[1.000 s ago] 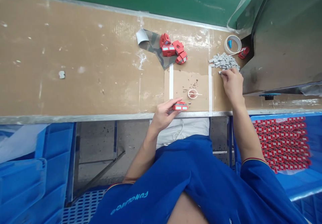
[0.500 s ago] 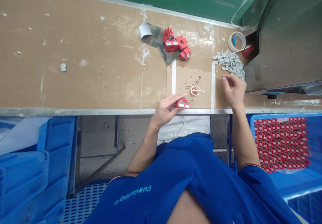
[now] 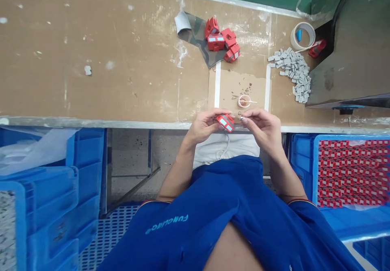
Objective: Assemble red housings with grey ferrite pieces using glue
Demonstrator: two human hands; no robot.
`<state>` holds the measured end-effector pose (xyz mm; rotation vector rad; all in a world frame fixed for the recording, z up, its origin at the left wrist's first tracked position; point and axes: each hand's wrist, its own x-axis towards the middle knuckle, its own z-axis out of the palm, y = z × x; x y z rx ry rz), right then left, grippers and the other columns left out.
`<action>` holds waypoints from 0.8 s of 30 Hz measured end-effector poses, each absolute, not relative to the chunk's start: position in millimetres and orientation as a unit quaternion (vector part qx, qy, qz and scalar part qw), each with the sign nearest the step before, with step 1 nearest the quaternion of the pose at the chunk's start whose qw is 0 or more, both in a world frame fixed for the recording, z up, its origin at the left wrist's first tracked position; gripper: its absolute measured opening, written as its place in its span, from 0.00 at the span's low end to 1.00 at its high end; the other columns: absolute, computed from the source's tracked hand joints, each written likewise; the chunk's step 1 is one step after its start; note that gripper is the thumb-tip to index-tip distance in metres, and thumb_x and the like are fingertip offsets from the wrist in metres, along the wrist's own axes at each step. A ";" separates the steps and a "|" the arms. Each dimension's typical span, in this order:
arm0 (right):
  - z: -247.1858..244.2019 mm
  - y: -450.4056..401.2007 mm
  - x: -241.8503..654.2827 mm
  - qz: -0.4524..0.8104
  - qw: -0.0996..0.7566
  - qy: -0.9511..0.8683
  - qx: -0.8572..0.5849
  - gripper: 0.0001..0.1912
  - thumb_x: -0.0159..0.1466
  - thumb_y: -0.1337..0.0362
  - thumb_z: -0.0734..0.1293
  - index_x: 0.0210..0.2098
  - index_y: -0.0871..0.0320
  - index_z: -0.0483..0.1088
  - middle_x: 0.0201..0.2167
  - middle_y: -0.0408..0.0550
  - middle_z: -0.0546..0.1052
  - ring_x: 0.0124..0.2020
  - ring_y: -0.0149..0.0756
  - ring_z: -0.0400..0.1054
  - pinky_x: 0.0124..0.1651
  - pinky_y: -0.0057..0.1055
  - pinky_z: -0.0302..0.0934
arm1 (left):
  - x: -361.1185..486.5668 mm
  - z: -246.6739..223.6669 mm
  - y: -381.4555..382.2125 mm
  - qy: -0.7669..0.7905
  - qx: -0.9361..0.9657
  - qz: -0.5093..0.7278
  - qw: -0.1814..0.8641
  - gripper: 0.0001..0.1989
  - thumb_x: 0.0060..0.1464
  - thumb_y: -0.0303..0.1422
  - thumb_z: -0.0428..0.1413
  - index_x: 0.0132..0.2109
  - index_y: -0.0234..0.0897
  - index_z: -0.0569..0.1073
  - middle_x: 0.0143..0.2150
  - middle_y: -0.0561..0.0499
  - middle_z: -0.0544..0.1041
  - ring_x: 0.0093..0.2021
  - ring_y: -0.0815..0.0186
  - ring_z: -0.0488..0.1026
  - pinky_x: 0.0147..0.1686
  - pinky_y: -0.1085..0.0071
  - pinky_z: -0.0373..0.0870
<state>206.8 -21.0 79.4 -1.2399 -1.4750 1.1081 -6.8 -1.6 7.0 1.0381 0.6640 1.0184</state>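
The left hand (image 3: 203,126) closes around a red plastic housing (image 3: 226,122), held just over the front edge of the table (image 3: 91,123). Just beside it, the right hand (image 3: 263,129) pinches a tiny silvery piece (image 3: 242,118) between its fingertips. That piece is small enough that a loose pinch or a nudge against the housing could drop it over the edge, where it could be lost.
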 end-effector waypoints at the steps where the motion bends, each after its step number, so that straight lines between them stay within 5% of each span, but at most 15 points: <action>1: 78.7 -19.5 204.9 0.455 0.439 -0.603 -0.486 0.08 0.70 0.56 0.74 0.41 0.54 0.79 0.36 0.45 0.82 0.35 0.33 0.79 0.39 0.30 0.77 | -7.0 7.0 -1.3 0.301 0.469 0.456 0.694 0.22 0.56 0.42 0.72 0.55 0.41 0.84 0.50 0.42 0.88 0.51 0.57 0.86 0.50 0.65 0.84; 10: 81.4 -14.6 200.8 0.418 0.389 -0.673 -0.471 0.04 0.71 0.67 0.70 0.42 0.54 0.79 0.40 0.46 0.83 0.38 0.33 0.78 0.42 0.30 0.74 | -5.8 2.4 -2.1 0.323 0.488 0.445 0.678 0.24 0.56 0.44 0.72 0.57 0.42 0.84 0.54 0.43 0.86 0.50 0.59 0.86 0.48 0.68 0.84; 24: 91.4 -11.9 196.6 0.359 0.308 -0.727 -0.497 0.08 0.71 0.68 0.69 0.34 0.55 0.77 0.36 0.47 0.82 0.37 0.36 0.76 0.40 0.33 0.70 | -8.8 1.3 -4.9 0.334 0.526 0.429 0.655 0.20 0.60 0.39 0.69 0.58 0.42 0.84 0.54 0.44 0.87 0.53 0.55 0.86 0.53 0.61 0.85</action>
